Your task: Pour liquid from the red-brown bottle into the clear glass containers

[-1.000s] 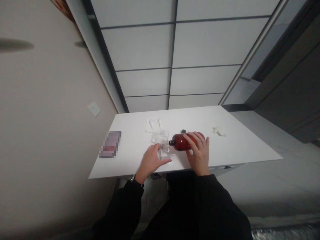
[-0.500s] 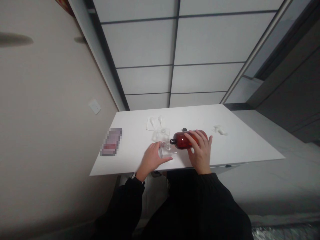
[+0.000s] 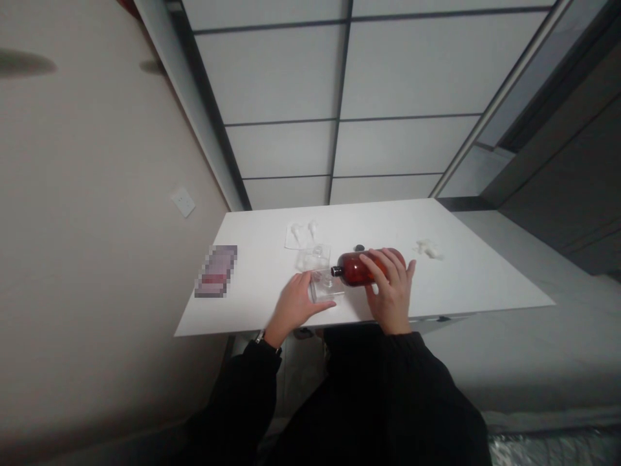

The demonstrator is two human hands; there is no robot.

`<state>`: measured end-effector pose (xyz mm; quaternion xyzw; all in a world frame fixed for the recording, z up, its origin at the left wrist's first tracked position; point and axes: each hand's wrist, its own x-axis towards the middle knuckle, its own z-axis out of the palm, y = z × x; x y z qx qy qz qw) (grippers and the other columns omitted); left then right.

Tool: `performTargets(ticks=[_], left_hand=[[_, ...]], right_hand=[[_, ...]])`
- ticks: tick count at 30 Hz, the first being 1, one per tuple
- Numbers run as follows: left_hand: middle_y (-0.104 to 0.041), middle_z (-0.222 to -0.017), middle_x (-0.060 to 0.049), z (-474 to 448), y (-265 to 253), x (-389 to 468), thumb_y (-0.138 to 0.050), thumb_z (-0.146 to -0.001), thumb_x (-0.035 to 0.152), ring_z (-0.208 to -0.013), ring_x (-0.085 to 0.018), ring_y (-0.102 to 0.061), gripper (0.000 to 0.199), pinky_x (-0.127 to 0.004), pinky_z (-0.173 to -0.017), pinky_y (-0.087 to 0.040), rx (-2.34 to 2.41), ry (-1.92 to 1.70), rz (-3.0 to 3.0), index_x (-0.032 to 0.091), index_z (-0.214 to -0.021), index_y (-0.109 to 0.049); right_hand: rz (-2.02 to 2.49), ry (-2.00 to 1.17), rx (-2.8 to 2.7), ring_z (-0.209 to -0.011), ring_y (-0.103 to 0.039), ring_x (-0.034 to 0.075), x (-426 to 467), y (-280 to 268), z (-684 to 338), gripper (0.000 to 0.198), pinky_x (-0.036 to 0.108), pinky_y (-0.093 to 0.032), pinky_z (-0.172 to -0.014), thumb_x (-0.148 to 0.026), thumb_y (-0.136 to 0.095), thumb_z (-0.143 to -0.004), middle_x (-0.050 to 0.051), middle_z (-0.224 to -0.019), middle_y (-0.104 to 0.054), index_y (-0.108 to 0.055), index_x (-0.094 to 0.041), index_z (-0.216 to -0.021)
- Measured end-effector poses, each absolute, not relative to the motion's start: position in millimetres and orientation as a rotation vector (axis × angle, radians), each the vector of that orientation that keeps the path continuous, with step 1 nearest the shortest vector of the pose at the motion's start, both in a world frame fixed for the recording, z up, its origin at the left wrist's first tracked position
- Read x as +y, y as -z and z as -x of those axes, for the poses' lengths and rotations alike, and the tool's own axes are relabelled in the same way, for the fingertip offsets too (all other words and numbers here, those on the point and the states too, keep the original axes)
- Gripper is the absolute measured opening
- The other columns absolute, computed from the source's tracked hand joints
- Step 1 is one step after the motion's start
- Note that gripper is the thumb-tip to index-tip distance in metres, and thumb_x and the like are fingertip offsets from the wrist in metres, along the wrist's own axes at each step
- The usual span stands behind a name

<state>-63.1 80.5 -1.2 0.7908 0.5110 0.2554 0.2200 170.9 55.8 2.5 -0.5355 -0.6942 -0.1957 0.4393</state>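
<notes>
My right hand is wrapped round a reddish-brown bottle, tipped nearly on its side with its black-rimmed mouth pointing left. That mouth is over a clear, square-sided bottle standing on the table. With thumb and fingers, my left hand holds the clear bottle from its left side. Whether liquid is running between the two cannot be made out. Just behind stands a second clear bottle. A small black cap lies beyond the brown bottle.
Two white pump heads lie on a pale sheet at the back of the white table. Crumpled white tissue or plastic is at the right. A blurred-out purple-pink item lies near the left edge, by the wall.
The whole view has shifted slightly, so the table sits a little higher. Both hands keep their hold, and the brown bottle stays tipped over the clear one.
</notes>
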Motion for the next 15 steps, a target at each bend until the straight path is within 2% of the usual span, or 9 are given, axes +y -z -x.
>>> performTargets(ticks=[15], left_hand=[[-0.071,-0.123,-0.012,63.7,1.0,80.3,-0.091,-0.078,0.052,-0.117,-0.034,-0.066,0.067,-0.048,-0.101,-0.053,1.406,-0.713,-2.186,0.019,-0.127,-0.06]], right_hand=[[1.328,0.498,-1.725,-0.14,-0.058,0.03,55.5,-3.4,-170.8,0.052,0.069,-0.02,-0.128,-0.008,-0.056,-0.093,0.01,-0.142,-0.068,-0.061,-0.029,-0.141]])
